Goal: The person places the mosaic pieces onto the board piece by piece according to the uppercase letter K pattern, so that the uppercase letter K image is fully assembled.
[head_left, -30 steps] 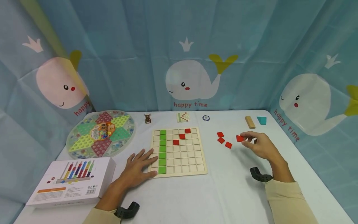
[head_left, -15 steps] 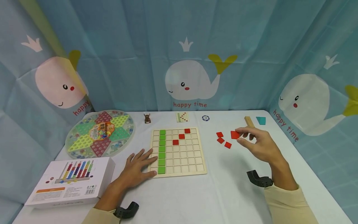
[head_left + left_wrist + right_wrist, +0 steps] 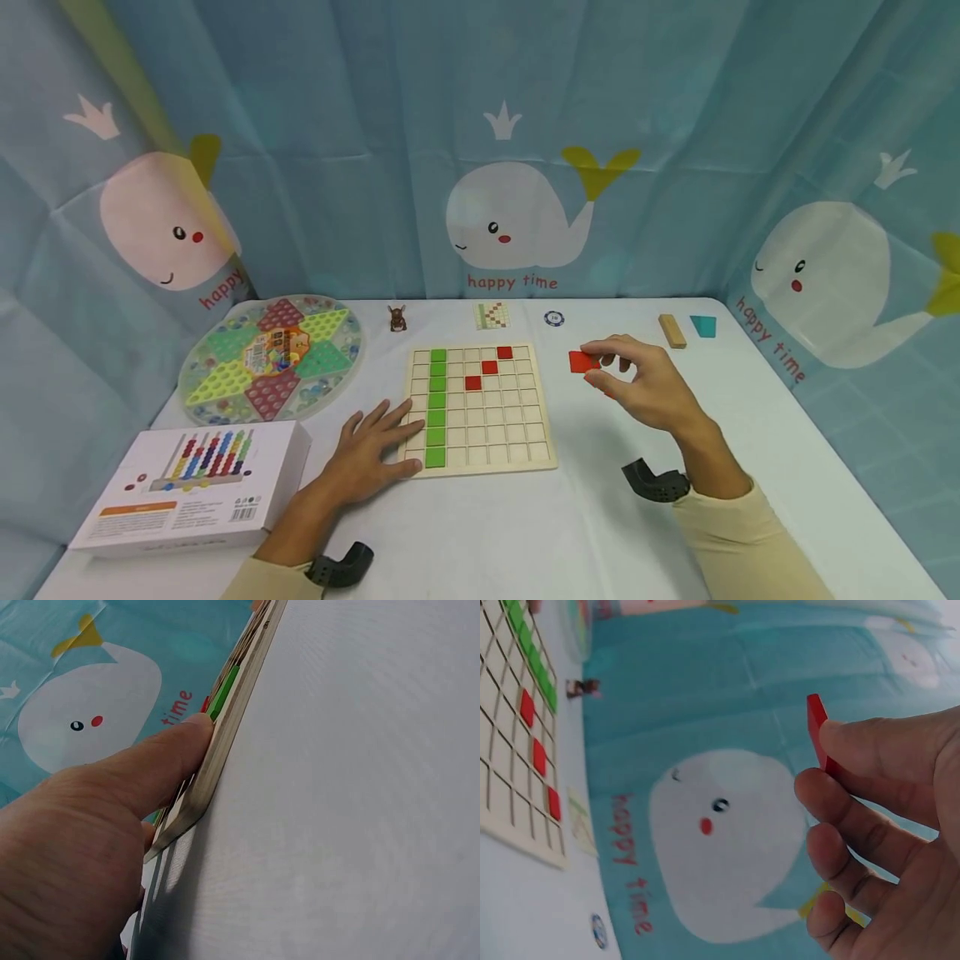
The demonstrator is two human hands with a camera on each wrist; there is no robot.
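A red square tile (image 3: 818, 732) is pinched between the thumb and fingers of my right hand (image 3: 641, 379), held in the air to the right of the board. Other red tiles (image 3: 611, 396) lie on the table behind that hand, mostly hidden by it. My left hand (image 3: 367, 454) rests with spread fingers on the left edge of the wooden grid board (image 3: 498, 431); in the left wrist view its thumb (image 3: 169, 761) lies on the board's rim. A column of green tiles (image 3: 437, 400) runs down the board's left part. Three red tiles (image 3: 490, 367) sit diagonally in its upper cells.
Behind the board lie a small pattern card (image 3: 492, 315), a brown animal figurine (image 3: 397, 318) and a round chip (image 3: 554, 318). A wooden block (image 3: 672, 331) and a teal piece (image 3: 704, 326) are back right. A round game board (image 3: 225, 367) and a white box (image 3: 195, 483) stand left.
My right hand has moved left with the red tile, from beside the loose red tiles to over them. The left hand stays on the board's edge.
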